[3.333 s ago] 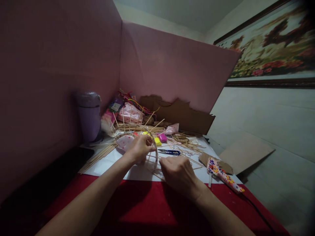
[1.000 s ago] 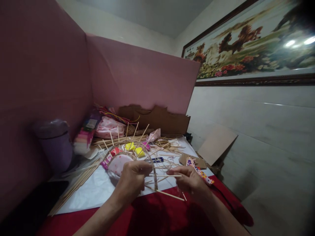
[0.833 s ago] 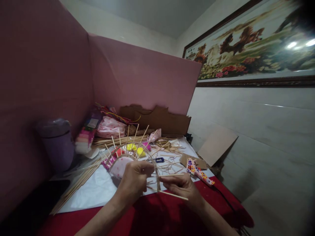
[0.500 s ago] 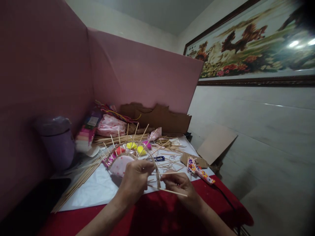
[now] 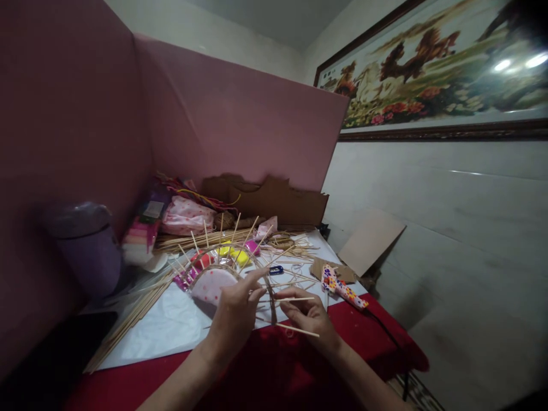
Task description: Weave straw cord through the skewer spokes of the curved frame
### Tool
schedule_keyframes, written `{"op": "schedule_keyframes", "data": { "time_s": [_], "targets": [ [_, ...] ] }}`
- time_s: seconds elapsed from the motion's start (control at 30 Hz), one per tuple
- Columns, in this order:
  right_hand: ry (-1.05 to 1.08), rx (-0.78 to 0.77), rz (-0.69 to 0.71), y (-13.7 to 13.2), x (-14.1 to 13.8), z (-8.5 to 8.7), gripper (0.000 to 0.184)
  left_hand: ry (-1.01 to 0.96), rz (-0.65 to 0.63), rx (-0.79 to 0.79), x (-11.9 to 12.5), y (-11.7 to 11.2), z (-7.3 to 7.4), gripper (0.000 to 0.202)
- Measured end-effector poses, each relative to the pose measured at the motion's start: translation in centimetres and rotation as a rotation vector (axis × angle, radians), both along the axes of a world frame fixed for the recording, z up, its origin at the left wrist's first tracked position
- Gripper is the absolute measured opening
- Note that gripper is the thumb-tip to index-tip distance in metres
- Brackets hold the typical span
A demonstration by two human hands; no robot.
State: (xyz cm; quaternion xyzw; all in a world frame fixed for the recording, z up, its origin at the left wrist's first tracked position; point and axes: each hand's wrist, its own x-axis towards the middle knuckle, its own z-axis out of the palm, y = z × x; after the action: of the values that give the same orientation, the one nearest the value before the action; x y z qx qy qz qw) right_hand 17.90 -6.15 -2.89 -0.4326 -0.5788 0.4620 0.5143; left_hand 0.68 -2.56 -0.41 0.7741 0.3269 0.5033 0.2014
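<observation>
A basket frame of thin wooden sticks (image 5: 222,230) fanning outward stands in front of me, with twine woven in a curved band (image 5: 272,297) across them. Its base is covered with white, red-dotted fabric (image 5: 212,285). My left hand (image 5: 237,305) is around the near right side of the frame, index finger reaching along the band and thumb beneath. On the band's outer side, my right hand (image 5: 310,317) is closed in a pinch by a protruding stick, apparently on the twine. A small loop of twine (image 5: 290,332) hangs under this hand. The fingertips are partly hidden.
A flower-patterned glue gun (image 5: 342,285) lies on cardboard at the right, its cord running off the red cloth. Behind are loose sticks (image 5: 201,242), yellow packets (image 5: 240,257) and a blue-handled cutter (image 5: 276,270). A lidded purple bin (image 5: 88,251) stands left.
My left index finger has lifted and straightened along the band. The right hand has stayed beside the rim, and a twine loop now shows below it. The view has shifted slightly.
</observation>
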Motion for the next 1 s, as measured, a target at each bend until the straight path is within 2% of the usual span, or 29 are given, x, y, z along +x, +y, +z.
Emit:
{"op": "schedule_keyframes", "data": {
  "time_s": [0.1, 0.27, 0.33, 0.43, 0.53, 0.73, 0.9, 1.0],
  "targets": [
    [0.074, -0.012, -0.006, 0.2, 0.0, -0.3, 0.029, 0.097, 0.000, 0.242, 0.1, 0.2, -0.8, 0.030],
    [0.033, -0.018, 0.034, 0.2, 0.6, -0.4, 0.028, 0.160, 0.039, 0.364, 0.1, -0.4, -1.2, 0.032],
    [-0.004, -0.023, 0.069, 0.3, 1.0, 0.1, 0.027, 0.174, 0.028, 0.382, 0.2, -0.7, -1.2, 0.032],
    [-0.044, 0.050, 0.067, 0.8, 1.3, 1.6, 0.021, 0.215, 0.018, 0.388, 0.3, -1.0, -1.3, 0.038],
    [0.051, 0.088, 0.063, 1.7, 1.2, 2.8, 0.021, 0.227, 0.018, 0.401, 0.4, -1.1, -1.4, 0.041],
    [0.227, -0.026, 0.122, 3.8, 0.2, 2.7, 0.021, 0.229, -0.018, 0.411, 0.3, -1.1, -1.5, 0.040],
    [0.173, -0.127, 0.317, 5.0, 0.6, 3.6, 0.027, 0.242, -0.048, 0.400, 0.2, -1.2, -1.5, 0.042],
    [0.146, -0.170, 0.361, 5.4, 1.0, 4.3, 0.025, 0.239, -0.071, 0.397, 0.2, -1.2, -1.6, 0.041]
  ]
}}
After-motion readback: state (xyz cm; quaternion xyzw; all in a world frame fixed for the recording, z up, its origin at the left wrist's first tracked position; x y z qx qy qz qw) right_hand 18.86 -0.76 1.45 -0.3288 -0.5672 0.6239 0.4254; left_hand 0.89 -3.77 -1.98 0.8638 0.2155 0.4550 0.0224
